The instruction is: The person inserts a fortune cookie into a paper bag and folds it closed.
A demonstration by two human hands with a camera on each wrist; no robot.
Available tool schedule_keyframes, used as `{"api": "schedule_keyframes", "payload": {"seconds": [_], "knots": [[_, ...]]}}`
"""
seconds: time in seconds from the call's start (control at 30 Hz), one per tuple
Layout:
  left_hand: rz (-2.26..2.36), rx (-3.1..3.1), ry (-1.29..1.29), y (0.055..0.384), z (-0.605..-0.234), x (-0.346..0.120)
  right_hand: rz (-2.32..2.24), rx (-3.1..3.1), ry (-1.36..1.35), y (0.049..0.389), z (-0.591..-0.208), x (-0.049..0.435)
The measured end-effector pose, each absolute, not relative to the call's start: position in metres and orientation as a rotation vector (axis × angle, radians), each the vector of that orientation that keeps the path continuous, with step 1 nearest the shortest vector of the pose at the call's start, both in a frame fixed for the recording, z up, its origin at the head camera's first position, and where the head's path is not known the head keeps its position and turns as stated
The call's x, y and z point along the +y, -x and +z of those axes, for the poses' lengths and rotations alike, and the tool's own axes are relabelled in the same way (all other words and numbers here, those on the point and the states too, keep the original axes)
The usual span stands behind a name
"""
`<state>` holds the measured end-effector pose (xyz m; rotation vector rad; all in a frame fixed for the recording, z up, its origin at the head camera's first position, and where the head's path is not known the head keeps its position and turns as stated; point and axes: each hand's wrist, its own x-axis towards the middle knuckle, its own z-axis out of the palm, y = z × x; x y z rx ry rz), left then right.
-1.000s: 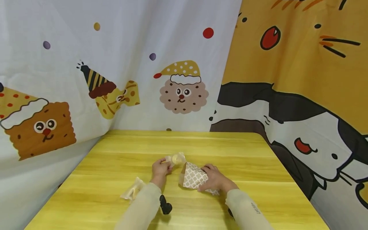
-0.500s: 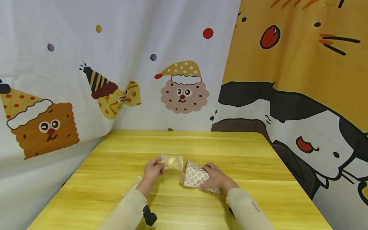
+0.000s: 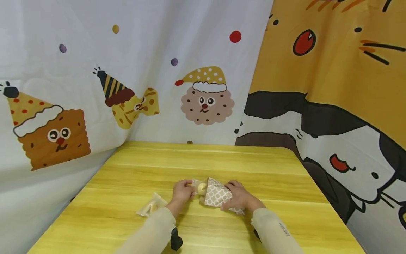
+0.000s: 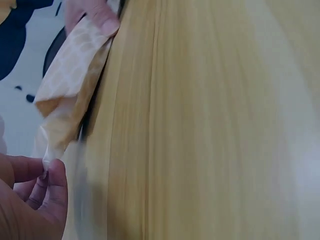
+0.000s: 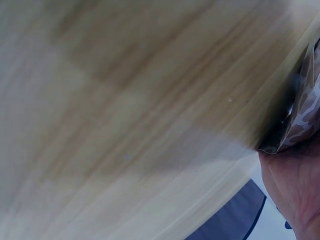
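My left hand (image 3: 182, 194) pinches the edge of a small clear packet (image 3: 200, 187) with a round, pale yellow snack inside. The packet's far end is in the mouth of a tan paper bag (image 3: 217, 192) with a white lattice pattern, lying on its side. Across the bag lies my right hand (image 3: 238, 197), thumb on the near side and fingers on the far side, gripping it. In the left wrist view, thumb and fingertips pinch the wrapper's end below the bag's opening. The right wrist view catches only the bag's dark edge (image 5: 306, 112) beside the palm.
A second clear packet (image 3: 152, 205) with pale yellow contents lies on the table by the left forearm. The yellow wood-grain table (image 3: 203, 158) meets a printed cartoon curtain (image 3: 152, 42) at its back and sides.
My left hand first drew back left with the packet, uncovering its flat shape, then moved right, bringing the packet's end into the bag's mouth. The right hand keeps its hold on the bag.
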<state>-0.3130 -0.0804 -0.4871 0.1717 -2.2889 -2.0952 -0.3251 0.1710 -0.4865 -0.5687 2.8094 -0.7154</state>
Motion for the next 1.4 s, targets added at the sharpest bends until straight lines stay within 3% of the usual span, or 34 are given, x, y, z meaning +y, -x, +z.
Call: {"api": "schedule_keyframes", "payload": {"seconds": [0.37, 1.4], "knots": [[-1.854, -2.413, -0.136, 0.313, -0.486, -0.068, -0.743, 2.807, 0.563, 0.326, -0.491, 0.172], [-2.125, -2.345, -0.008, 0.310, -0.493, -0.049, -0.725, 2.818, 0.580, 0.323, -0.486, 0.172]]}}
